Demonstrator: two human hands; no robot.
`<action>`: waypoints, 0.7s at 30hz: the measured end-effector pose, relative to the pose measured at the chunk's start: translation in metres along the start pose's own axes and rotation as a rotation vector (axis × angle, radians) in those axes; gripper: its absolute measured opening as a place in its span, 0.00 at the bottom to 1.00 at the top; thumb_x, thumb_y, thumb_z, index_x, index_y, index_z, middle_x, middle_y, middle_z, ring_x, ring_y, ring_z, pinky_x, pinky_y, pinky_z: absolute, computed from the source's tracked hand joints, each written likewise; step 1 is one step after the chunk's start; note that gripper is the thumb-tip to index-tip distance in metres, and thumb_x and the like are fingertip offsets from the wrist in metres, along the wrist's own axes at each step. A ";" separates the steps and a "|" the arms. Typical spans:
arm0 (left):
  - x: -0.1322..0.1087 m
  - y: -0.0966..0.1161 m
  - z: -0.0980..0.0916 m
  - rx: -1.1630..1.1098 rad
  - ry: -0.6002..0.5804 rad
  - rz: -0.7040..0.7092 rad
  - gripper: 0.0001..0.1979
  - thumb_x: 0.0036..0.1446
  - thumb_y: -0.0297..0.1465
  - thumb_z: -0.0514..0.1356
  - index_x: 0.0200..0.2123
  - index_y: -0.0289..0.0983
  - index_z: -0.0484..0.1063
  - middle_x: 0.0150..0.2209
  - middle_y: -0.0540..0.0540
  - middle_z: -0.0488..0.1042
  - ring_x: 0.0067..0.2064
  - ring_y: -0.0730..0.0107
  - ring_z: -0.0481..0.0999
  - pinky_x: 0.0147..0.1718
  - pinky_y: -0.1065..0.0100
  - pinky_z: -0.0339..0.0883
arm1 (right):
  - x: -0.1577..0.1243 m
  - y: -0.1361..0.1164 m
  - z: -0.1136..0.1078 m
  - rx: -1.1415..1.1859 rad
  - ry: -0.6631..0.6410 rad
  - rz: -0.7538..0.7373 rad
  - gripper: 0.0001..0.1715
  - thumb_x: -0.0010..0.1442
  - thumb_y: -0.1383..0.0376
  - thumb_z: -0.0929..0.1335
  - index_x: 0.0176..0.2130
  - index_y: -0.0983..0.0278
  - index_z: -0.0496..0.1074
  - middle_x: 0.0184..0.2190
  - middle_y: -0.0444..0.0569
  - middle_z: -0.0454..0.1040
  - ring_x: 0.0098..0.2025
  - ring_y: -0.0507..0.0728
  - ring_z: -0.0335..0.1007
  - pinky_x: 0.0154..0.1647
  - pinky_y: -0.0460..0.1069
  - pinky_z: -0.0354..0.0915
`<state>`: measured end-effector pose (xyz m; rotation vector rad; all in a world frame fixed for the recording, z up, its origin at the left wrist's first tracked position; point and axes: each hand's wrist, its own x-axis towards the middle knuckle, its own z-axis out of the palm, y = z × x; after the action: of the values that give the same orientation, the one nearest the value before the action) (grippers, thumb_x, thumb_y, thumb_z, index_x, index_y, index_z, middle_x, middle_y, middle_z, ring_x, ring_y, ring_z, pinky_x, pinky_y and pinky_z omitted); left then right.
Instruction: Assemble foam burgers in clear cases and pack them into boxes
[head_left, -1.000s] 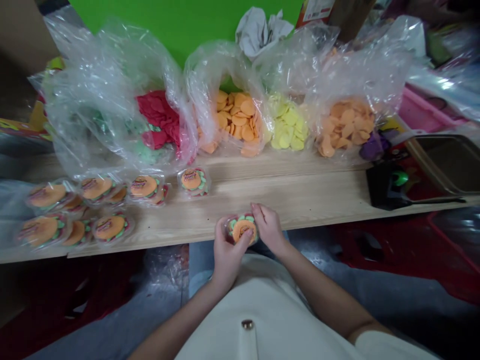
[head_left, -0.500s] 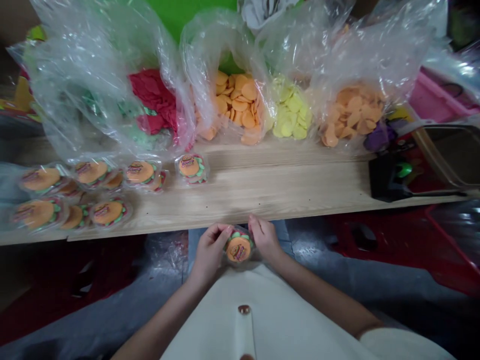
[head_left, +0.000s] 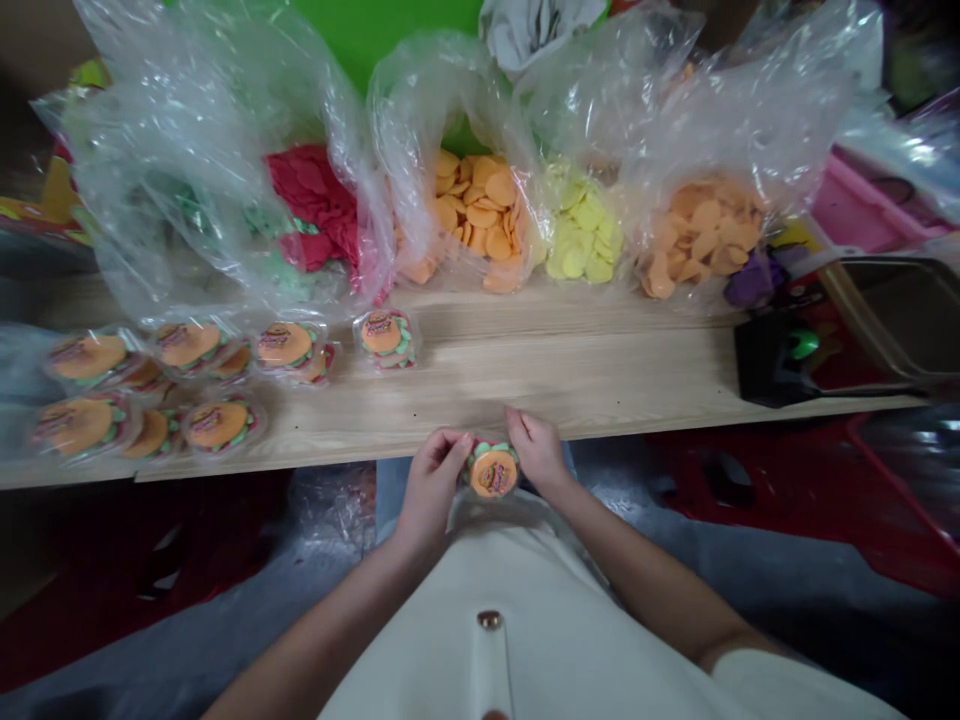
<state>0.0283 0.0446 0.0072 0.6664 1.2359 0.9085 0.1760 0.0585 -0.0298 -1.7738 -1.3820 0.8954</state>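
Close to my body, at the front edge of the wooden table (head_left: 525,365), I hold a toy burger in a clear plastic pack (head_left: 493,472). It has an orange bun with a printed label and green and red layers at its rim. My left hand (head_left: 437,480) pinches its left side between thumb and fingers. With curled fingers, my right hand (head_left: 537,450) grips the upper right side of the same pack. Several similar packed burgers (head_left: 217,425) lie in rows on the left, and a single packed burger (head_left: 386,338) sits apart, nearer the middle.
Along the back stand open clear bags of red pieces (head_left: 315,205), orange discs (head_left: 480,205), yellow discs (head_left: 585,230) and paler orange discs (head_left: 705,235). A black holder (head_left: 772,360) stands at the right, by a pink bin (head_left: 862,200). Red stools (head_left: 795,490) flank me below the table.
Both hands have lifted the packed burger slightly up and to the right, closer to the table edge. The other packs and bags stay in place; the view has shifted slightly.
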 end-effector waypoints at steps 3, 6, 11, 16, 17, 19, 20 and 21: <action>0.007 0.015 0.002 -0.070 -0.176 -0.106 0.11 0.52 0.38 0.60 0.36 0.39 0.69 0.36 0.49 0.73 0.37 0.72 0.71 0.34 0.71 0.65 | 0.022 -0.008 -0.004 0.040 -0.032 -0.016 0.27 0.59 0.50 0.58 0.17 0.62 0.54 0.14 0.39 0.51 0.20 0.48 0.49 0.22 0.46 0.46; 0.011 0.029 0.007 -0.109 -0.250 -0.136 0.19 0.49 0.34 0.63 0.46 0.42 0.67 0.44 0.48 0.70 0.41 0.69 0.71 0.36 0.70 0.67 | 0.035 -0.019 -0.009 0.167 0.006 0.027 0.28 0.58 0.47 0.58 0.18 0.62 0.55 0.14 0.39 0.54 0.20 0.49 0.51 0.22 0.45 0.50; 0.031 0.038 0.021 -0.298 -0.248 -0.123 0.14 0.53 0.36 0.59 0.43 0.39 0.67 0.45 0.45 0.70 0.38 0.68 0.73 0.33 0.68 0.69 | 0.019 -0.023 -0.031 0.549 -0.279 0.304 0.27 0.55 0.42 0.58 0.24 0.62 0.61 0.14 0.39 0.61 0.15 0.50 0.59 0.17 0.45 0.58; 0.045 0.042 0.040 -0.320 -0.275 -0.013 0.14 0.53 0.34 0.60 0.43 0.39 0.66 0.45 0.47 0.70 0.40 0.70 0.72 0.34 0.71 0.68 | -0.004 -0.013 -0.042 0.701 -0.418 0.286 0.21 0.50 0.48 0.67 0.29 0.63 0.63 0.19 0.42 0.69 0.22 0.51 0.68 0.23 0.46 0.65; 0.045 0.040 0.044 -0.328 -0.306 -0.007 0.16 0.52 0.33 0.61 0.44 0.41 0.66 0.45 0.47 0.70 0.40 0.71 0.72 0.34 0.72 0.68 | -0.006 -0.012 -0.040 0.727 -0.364 0.256 0.20 0.50 0.49 0.67 0.29 0.63 0.64 0.20 0.42 0.70 0.24 0.52 0.69 0.25 0.47 0.66; 0.043 0.035 0.053 -0.352 -0.380 -0.026 0.22 0.49 0.33 0.63 0.48 0.44 0.63 0.43 0.48 0.71 0.37 0.73 0.72 0.33 0.73 0.67 | -0.006 -0.010 -0.035 0.774 -0.260 0.173 0.18 0.53 0.50 0.66 0.31 0.63 0.65 0.22 0.43 0.71 0.26 0.52 0.69 0.30 0.48 0.67; 0.042 0.031 0.057 -0.362 -0.407 -0.044 0.24 0.49 0.32 0.63 0.50 0.45 0.61 0.41 0.49 0.72 0.34 0.74 0.72 0.31 0.73 0.67 | -0.005 -0.008 -0.033 0.786 -0.234 0.137 0.16 0.54 0.52 0.65 0.31 0.63 0.66 0.23 0.43 0.71 0.26 0.52 0.69 0.31 0.49 0.67; 0.042 0.026 0.061 -0.366 -0.423 -0.063 0.26 0.49 0.32 0.63 0.51 0.46 0.60 0.40 0.49 0.72 0.31 0.75 0.72 0.29 0.73 0.66 | -0.003 -0.006 -0.034 0.779 -0.232 0.111 0.15 0.55 0.53 0.64 0.32 0.62 0.66 0.23 0.43 0.71 0.27 0.51 0.68 0.32 0.49 0.67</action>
<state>0.0848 0.0967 0.0223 0.4889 0.6874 0.8589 0.2016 0.0528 -0.0072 -1.1707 -0.8730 1.4871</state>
